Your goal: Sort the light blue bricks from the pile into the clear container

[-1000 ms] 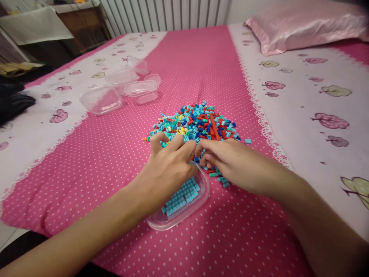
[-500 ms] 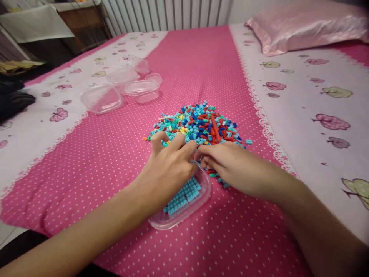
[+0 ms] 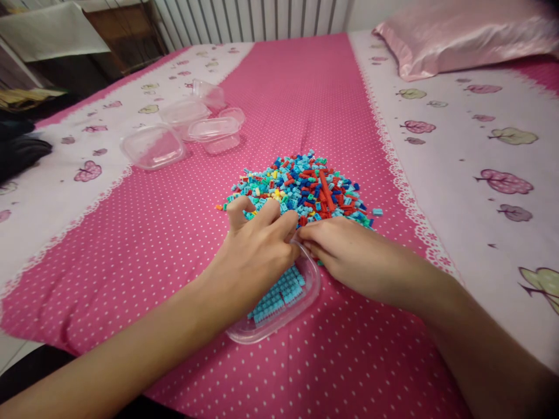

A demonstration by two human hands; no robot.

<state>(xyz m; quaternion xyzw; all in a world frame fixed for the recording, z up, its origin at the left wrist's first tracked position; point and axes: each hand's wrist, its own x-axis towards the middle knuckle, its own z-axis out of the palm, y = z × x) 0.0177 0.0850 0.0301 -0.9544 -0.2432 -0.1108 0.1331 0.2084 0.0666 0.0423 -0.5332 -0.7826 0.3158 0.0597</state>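
Observation:
A clear plastic container (image 3: 311,285) lies tilted on the bed, with light-blue toy bricks (image 3: 279,295) set in tight rows inside it. Over its far side arches my left hand (image 3: 257,244), fingers bent and thumb side toward the right; its fingertips are hidden. My right hand (image 3: 345,247) is closed in a pinch at the container's far right rim, its fingertips meeting those of the left. Whatever lies between the fingers is too small or covered. Just beyond both hands spreads a heap of small bricks (image 3: 301,180) in blue, red, yellow and green, topped by a long red piece (image 3: 326,191).
Several clear containers (image 3: 152,148) stand at the back left on the pink dotted bedspread (image 3: 174,233). One light-blue brick (image 3: 377,212) lies apart, right of the heap. A satin pillow (image 3: 471,41) rests at the far right, and a radiator (image 3: 257,20) stands behind the bed.
My right hand has moved slightly left and its fingers have closed in against my left fingertips, covering more of the container's rim. The left hand has barely moved.

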